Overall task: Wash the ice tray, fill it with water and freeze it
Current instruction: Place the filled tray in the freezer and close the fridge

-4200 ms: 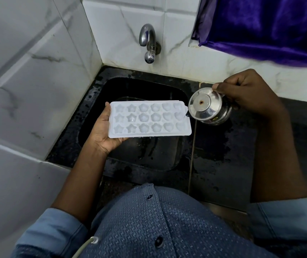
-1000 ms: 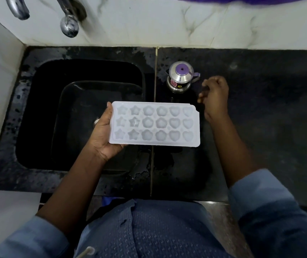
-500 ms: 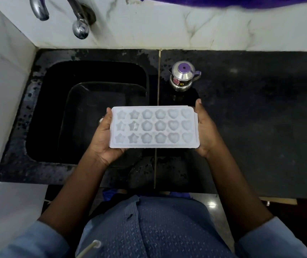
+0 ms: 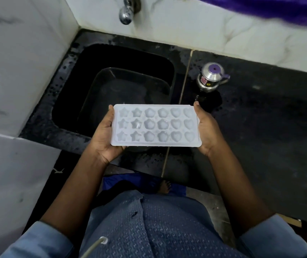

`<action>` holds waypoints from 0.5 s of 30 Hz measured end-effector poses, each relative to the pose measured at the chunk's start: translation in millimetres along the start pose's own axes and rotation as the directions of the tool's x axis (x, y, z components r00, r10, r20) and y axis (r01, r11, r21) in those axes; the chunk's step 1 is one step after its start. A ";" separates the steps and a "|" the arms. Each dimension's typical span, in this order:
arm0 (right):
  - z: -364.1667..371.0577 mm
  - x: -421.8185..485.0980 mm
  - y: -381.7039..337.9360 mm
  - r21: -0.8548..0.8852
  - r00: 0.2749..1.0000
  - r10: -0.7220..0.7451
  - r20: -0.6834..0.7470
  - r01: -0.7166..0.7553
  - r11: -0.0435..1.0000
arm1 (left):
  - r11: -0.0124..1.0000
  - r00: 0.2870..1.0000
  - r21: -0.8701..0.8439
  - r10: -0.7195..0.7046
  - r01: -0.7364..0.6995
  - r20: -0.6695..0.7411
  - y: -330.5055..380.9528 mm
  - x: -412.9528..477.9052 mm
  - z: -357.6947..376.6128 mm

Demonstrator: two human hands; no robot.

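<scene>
A person is holding the white ice tray (image 4: 155,125) flat and level in the air over the front edge of the black worktop (image 4: 269,118), where the sink (image 4: 115,54) meets the counter. The left hand (image 4: 104,140) is gripping the tray's left short end, thumb lying on the rim and the other fingers tucked beneath it. The right hand (image 4: 207,135) is clasping the right short end, thumb running up along the edge, its other fingers hidden under the tray. The star, flower and heart moulds are facing up, and a few are glinting wetly. A dark tub (image 4: 130,71) is sitting inside the sink below a steel tap (image 4: 125,14). A small steel jug (image 4: 211,78) with a purple knob is standing upright near the worktop's back edge, just right of the sink. A purple cloth (image 4: 279,10) is hanging at the wall's top right.
</scene>
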State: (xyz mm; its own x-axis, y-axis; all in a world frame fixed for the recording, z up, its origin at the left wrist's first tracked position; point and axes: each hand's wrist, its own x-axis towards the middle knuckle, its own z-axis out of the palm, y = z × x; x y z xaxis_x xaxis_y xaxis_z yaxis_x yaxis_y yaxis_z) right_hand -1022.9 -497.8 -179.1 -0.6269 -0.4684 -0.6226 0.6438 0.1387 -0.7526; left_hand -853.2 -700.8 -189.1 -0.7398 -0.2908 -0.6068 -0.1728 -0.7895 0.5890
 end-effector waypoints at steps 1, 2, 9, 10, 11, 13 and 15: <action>4.9 -0.7 0.4 -0.003 1.000 -0.001 0.010 0.001 1.000 | 1.000 1.000 -0.007 0.009 -0.009 -0.003 1.9 -3.5 -2.9; 10.1 -1.0 0.7 -0.007 1.000 -0.003 0.020 0.003 1.000 | 1.000 1.000 -0.015 0.020 -0.020 -0.005 3.7 -6.9 -6.5; 46.8 -3.0 2.3 -0.071 0.995 -0.007 0.103 0.014 0.997 | 0.993 0.997 -0.092 0.074 -0.075 -0.015 14.1 -34.8 -35.7; 53.6 -4.1 3.2 -0.084 0.993 -0.003 0.116 0.012 0.996 | 0.990 0.996 -0.110 0.084 -0.085 -0.014 15.5 -40.7 -39.3; 60.3 -5.2 4.9 -0.093 0.992 0.000 0.125 0.011 0.996 | 0.987 0.996 -0.127 0.093 -0.094 -0.017 16.4 -47.0 -42.2; 75.1 -8.2 8.9 -0.116 0.989 0.013 0.145 0.004 0.993 | 0.979 0.992 -0.164 0.113 -0.121 -0.058 17.1 -60.1 -52.5; 88.6 -9.5 14.6 -0.141 0.985 0.039 0.168 -0.015 0.990 | 0.969 0.986 -0.202 0.125 -0.144 -0.107 17.0 -71.4 -67.3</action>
State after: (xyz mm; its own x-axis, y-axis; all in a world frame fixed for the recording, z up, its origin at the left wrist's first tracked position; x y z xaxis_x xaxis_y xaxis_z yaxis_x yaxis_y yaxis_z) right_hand -968.7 -568.7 -165.2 -0.5184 -0.6030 -0.6064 0.5851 0.2671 -0.7657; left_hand -759.5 -729.8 -171.8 -0.6817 -0.4431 -0.5822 0.0707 -0.8319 0.5503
